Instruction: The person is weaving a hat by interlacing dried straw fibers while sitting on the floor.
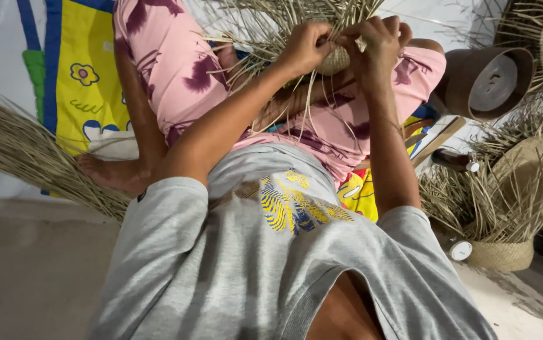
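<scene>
Both my hands are raised over my lap and work on a partly woven straw piece (339, 61). Its many loose pale strands (265, 25) fan out upward and hang down over my pink patterned trousers (170, 69). My left hand (306, 47) pinches strands at the woven edge, fingers closed. Beside it and touching it, my right hand (377, 43) grips the same edge from the right. The woven part is mostly hidden behind my fingers. My grey shirt (265, 264) fills the bottom of the view.
A long bundle of dry straw (19, 151) lies at the left by my bare foot (111, 173). At the right are a brown round wooden block (488, 82), a dark bottle (454, 162), a half-woven basket with loose strands (504, 252) and woven hats (536, 164). A yellow and blue mat (82, 82) lies under me.
</scene>
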